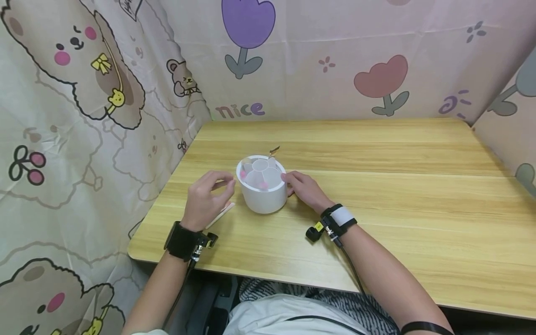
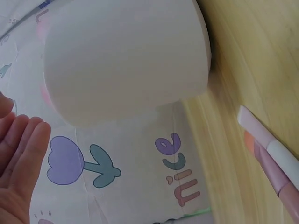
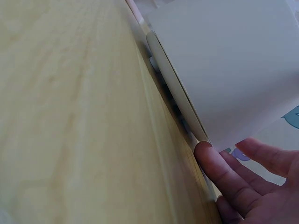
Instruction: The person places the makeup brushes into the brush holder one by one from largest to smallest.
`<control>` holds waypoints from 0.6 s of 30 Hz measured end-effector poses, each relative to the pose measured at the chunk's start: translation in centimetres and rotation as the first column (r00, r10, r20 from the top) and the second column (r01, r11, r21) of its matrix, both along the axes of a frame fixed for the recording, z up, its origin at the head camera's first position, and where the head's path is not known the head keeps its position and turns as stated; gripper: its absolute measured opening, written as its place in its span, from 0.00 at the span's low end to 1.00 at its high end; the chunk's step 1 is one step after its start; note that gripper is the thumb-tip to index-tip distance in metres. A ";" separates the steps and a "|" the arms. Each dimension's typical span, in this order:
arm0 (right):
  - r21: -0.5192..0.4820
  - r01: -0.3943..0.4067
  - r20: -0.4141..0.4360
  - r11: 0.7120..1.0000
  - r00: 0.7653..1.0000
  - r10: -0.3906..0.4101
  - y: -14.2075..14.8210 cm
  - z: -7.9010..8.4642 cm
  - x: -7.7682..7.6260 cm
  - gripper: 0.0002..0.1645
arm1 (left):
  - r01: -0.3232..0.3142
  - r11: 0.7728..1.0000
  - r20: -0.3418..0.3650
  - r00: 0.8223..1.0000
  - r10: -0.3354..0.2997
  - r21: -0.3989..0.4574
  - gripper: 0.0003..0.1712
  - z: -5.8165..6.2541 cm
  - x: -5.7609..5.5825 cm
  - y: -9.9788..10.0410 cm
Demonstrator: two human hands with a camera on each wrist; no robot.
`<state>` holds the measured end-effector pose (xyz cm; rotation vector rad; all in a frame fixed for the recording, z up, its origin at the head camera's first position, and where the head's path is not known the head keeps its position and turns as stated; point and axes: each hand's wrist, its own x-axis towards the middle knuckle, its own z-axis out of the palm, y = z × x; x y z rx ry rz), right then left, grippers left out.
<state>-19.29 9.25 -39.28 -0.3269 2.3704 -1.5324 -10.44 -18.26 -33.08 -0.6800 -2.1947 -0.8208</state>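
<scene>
A white round desk organizer (image 1: 264, 197) stands on the table, its top divided into compartments round a central ring. My left hand (image 1: 209, 195) is just left of its rim with bent fingers and the thumb near them. Seen from the left wrist, the left fingers (image 2: 28, 154) are nearly straight, with nothing plainly held. On the organizer's right side, my right hand (image 1: 307, 190) touches it. In the right wrist view, one right fingertip (image 3: 205, 151) meets the organizer's lower edge, while the thumb stays close to the wall.
Slim pink-and-white pen-like sticks (image 2: 266, 140) lie on the wooden table (image 1: 377, 209) beside my left hand. A small dark-and-gold piece (image 1: 274, 150) shows at the organizer's back rim. Printed cloth (image 1: 301, 88) hangs behind and at both sides.
</scene>
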 end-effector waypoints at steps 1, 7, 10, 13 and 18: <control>0.000 0.000 0.000 1.000 1.000 0.000 0.0 0.0 0.0 0.35 | -0.006 1.000 0.007 1.000 0.006 -0.001 0.07 0.0 0.0 -0.1; 0.000 0.001 -0.002 1.000 1.000 -0.001 0.0 0.0 0.0 0.35 | -0.032 0.999 0.071 0.997 0.033 -0.023 0.06 -0.2 0.0 -0.6; 0.002 0.000 0.000 1.000 1.000 0.000 0.0 0.0 0.0 0.35 | -0.052 0.997 0.104 0.993 0.058 -0.063 0.05 -0.4 0.0 -0.9; 0.002 -0.001 0.004 1.000 1.000 0.001 0.0 0.0 0.1 0.35 | -0.070 0.992 0.138 0.987 0.084 -0.105 0.05 -0.6 -0.1 -1.1; -0.001 0.000 0.004 1.000 1.000 0.000 0.0 0.0 0.1 0.36 | -0.085 0.984 0.238 0.964 0.121 -0.155 0.05 -0.6 0.0 -1.5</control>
